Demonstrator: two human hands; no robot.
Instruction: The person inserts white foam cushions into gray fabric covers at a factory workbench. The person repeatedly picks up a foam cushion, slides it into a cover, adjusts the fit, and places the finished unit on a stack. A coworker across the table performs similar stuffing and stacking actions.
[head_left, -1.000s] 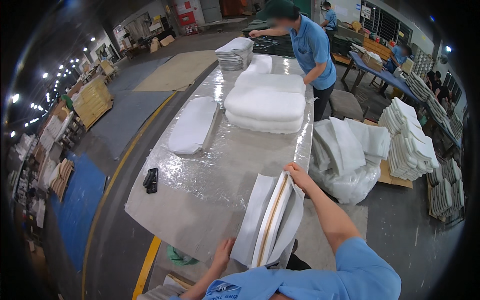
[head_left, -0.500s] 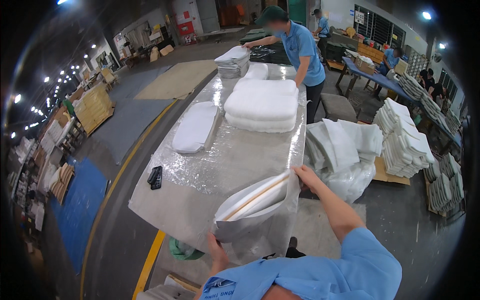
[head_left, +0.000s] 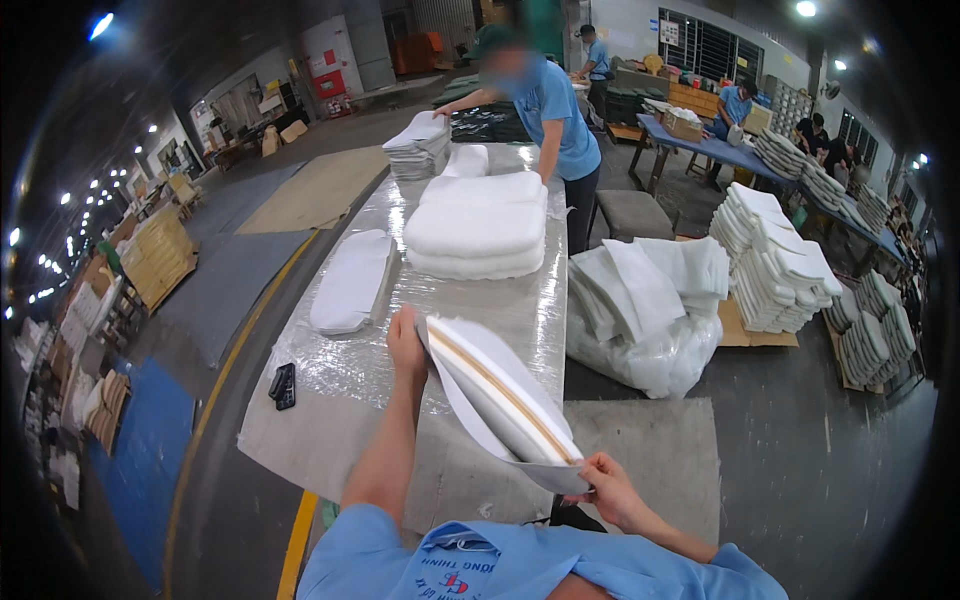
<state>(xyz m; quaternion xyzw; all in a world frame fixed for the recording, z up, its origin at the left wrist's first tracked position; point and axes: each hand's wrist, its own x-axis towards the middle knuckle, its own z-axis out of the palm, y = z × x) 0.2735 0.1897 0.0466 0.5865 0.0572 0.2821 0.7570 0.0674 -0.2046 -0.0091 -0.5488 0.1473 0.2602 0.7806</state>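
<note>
A long white padded cushion piece (head_left: 503, 392), with pale sheets around thick white layers and a tan strip along its length, is held slantwise over the table's near end. My left hand (head_left: 406, 345) grips its far-left end, fingers partly hidden behind it. At the near-right end my right hand (head_left: 610, 492) is closed on the other tip. Ahead of my left hand lies a flat stack of white oblong sheets (head_left: 352, 282). Beyond the cushion piece sit thick, fluffy white pads (head_left: 476, 226), one on another.
The table (head_left: 330, 425) is partly covered in shiny clear film, with a small black object (head_left: 283, 386) at left. A co-worker (head_left: 560, 120) at the far end touches a sheet stack (head_left: 418, 146). Bagged padding (head_left: 650, 300) and piled white pads (head_left: 775, 260) stand right.
The cushion piece has turned: my left hand swung from the near side to its far-left end, while my right hand came back toward me. Both still hold it.
</note>
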